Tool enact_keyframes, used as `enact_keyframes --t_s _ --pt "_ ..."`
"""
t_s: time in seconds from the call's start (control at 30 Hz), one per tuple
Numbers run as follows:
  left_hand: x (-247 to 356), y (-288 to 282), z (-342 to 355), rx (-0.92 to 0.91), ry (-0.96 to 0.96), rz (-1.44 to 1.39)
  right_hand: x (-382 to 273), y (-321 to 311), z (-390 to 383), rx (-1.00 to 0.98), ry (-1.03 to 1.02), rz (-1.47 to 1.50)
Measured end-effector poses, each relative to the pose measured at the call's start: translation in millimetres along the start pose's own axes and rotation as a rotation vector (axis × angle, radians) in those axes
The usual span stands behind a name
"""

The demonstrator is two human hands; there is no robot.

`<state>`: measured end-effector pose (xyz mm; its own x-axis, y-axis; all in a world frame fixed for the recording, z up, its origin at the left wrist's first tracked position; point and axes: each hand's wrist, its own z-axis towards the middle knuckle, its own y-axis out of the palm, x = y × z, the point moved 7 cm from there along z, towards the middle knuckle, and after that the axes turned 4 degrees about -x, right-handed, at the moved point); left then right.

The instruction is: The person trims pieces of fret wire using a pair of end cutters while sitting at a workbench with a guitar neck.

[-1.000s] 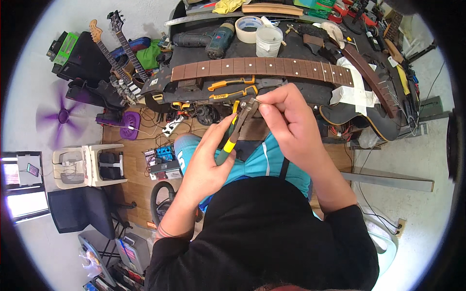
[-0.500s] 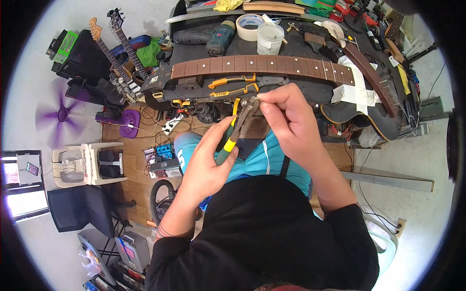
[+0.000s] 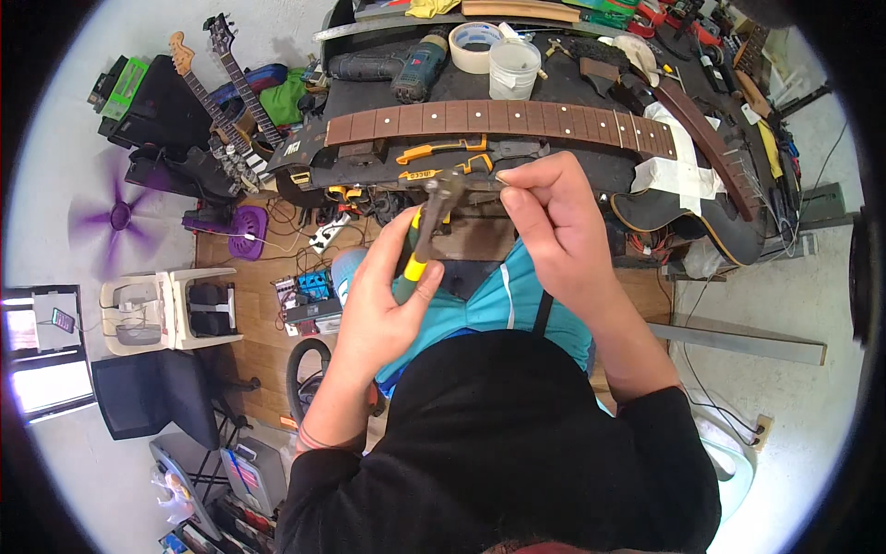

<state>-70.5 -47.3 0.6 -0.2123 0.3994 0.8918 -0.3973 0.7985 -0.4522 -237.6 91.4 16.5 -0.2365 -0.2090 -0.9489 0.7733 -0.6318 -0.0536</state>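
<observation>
My left hand (image 3: 378, 300) is wrapped round a pair of pliers (image 3: 432, 220) with green and yellow handles, its metal jaws pointing away from me. To its right my right hand (image 3: 558, 222) pinches a tiny piece (image 3: 501, 176) between thumb and forefinger; it is too small to identify surely. The two hands are apart, held above my lap at the bench's near edge. Just beyond them lies a brown guitar neck (image 3: 452, 119) with pale dot inlays. Another orange-and-black hand tool (image 3: 448, 148) rests between the neck and my hands.
On the black bench stand a cordless drill (image 3: 420, 69), a roll of tape (image 3: 471, 57) and a whitish cup (image 3: 513, 72). A dark guitar body (image 3: 688, 226) with masking tape lies at the right. Two guitars (image 3: 208, 102) lean at the far left, near a purple fan (image 3: 120, 217).
The pliers have moved left and slightly nearer me with my left hand, away from my right hand. My right hand stays almost in place, still pinching the tiny piece.
</observation>
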Motion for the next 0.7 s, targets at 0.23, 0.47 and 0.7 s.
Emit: enact_keyframes --t_s 0.23,0.47,0.7 --pt "11 13 2 -0.094 0.01 0.076 1 5 1 -0.004 0.0 0.072" --pt "19 11 3 -0.087 0.038 0.132 3 5 1 -0.01 0.015 0.095" --pt "18 10 4 -0.108 0.057 0.111 1 7 2 -0.019 0.01 0.117"
